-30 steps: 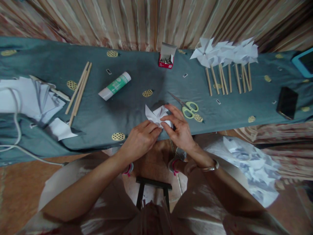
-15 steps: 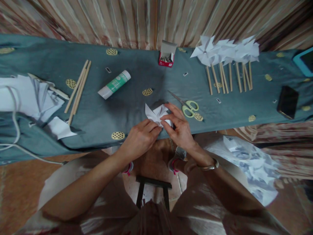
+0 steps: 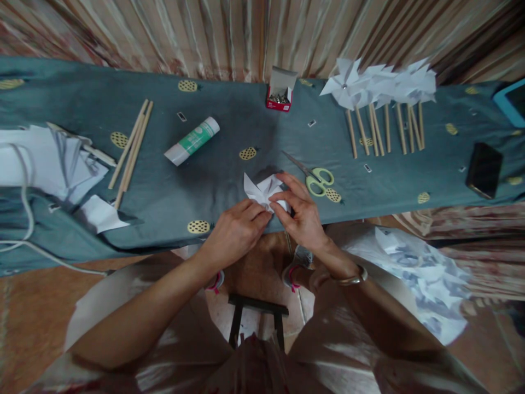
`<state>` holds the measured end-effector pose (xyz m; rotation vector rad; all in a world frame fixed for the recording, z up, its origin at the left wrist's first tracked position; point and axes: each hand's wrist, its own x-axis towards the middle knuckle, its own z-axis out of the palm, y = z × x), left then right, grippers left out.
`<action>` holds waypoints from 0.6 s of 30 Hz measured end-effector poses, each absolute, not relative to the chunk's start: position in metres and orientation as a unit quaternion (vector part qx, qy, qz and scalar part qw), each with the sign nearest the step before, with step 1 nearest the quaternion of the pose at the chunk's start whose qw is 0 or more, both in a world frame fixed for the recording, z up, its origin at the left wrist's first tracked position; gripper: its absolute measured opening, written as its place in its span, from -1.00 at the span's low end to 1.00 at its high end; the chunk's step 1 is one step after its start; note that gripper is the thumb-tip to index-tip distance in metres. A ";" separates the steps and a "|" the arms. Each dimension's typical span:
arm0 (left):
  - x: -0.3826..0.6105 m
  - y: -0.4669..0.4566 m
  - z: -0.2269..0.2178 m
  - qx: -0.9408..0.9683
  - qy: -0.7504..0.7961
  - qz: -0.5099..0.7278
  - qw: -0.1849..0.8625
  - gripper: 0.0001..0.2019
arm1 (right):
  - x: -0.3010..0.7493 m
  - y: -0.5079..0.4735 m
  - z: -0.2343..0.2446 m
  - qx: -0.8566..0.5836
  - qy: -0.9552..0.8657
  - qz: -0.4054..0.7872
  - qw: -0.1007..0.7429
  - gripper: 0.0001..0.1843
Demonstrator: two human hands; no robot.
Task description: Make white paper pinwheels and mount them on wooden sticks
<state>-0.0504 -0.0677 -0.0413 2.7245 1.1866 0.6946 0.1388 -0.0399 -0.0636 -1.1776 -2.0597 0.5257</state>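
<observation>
Two hands, palms down; left hand (image 3: 235, 235) and right hand (image 3: 302, 218) fingers pinch the folded paper (image 3: 259, 191).

Fingers (image 3: 281, 196) hide part of the folded paper (image 3: 256, 189); blue tablet (image 3: 511, 101) cropped.

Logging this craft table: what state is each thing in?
White folded paper piece: pinched between left hand and right hand.
Small red cardboard box: lid open.
Green-and-white glue stick: lying on its side.
Green-handled metal scissors: blades closed.
White paper pinwheels on wooden sticks: lying flat.
Black rectangular phone: screen dark.
</observation>
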 end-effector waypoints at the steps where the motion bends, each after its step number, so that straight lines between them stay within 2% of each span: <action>1: -0.050 -0.068 -0.041 0.892 0.389 0.227 0.043 -0.86 | 0.139 -0.040 -0.064 -0.454 -0.794 0.202 0.349 -0.90; 18: -0.050 -0.070 -0.043 0.895 0.391 0.210 0.049 -0.88 | 0.137 -0.042 -0.064 -0.456 -0.789 0.213 0.353 -0.90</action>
